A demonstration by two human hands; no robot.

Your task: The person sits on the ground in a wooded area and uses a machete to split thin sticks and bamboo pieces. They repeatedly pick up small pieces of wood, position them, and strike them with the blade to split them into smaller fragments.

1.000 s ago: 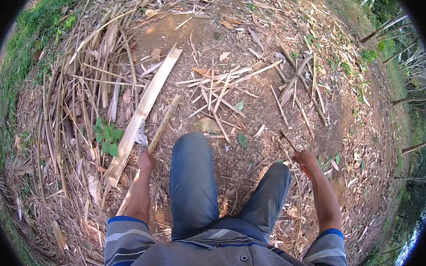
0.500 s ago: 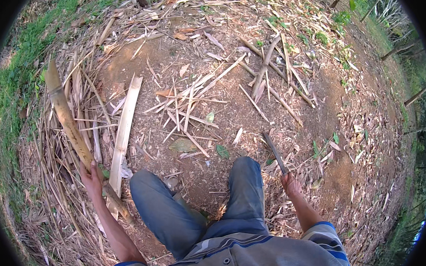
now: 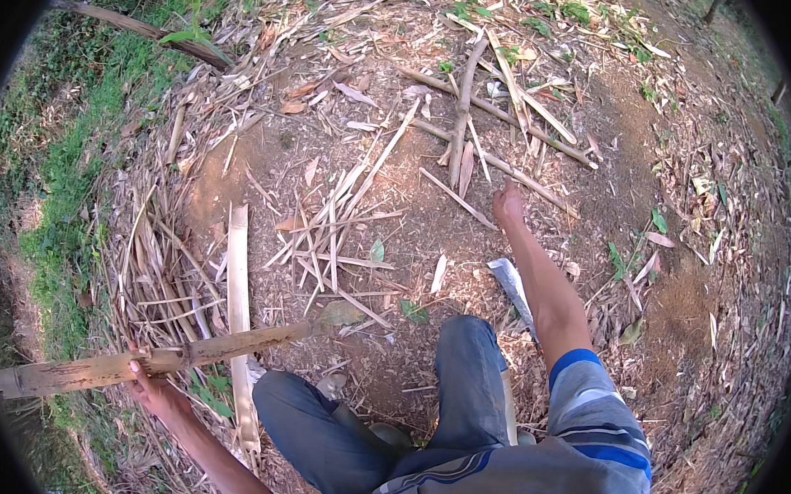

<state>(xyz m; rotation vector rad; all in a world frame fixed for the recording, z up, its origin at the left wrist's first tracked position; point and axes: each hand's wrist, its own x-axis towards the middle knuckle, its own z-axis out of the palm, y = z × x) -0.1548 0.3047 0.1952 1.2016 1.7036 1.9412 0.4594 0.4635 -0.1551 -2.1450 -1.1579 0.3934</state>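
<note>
My left hand [image 3: 159, 388] grips a thick bamboo pole [image 3: 199, 353] with brownish blotches. The pole lies nearly level, from the far left across to the middle, in front of my left knee. My right arm is stretched forward over the ground. My right hand [image 3: 509, 207] is at the lower of several crossed sticks [image 3: 543, 198]; its fingers are foreshortened, and whether they touch the stick is unclear. A machete blade [image 3: 511, 288], pale with reflected light, lies beside my right knee, partly behind my forearm. A pale split bamboo strip [image 3: 238, 283] passes under the pole.
Thin bamboo splints [image 3: 333, 230] lie scattered ahead of my knees. A heap of sticks and dry leaves [image 3: 163, 269] is at the left, with green grass [image 3: 77, 200] beyond it. A slanting post [image 3: 146, 31] stands at the upper left.
My right hand has let go of the machete, which now lies on the ground, and has reached forward to the crossed sticks. My left hand has swung the bamboo pole from steep to nearly level.
</note>
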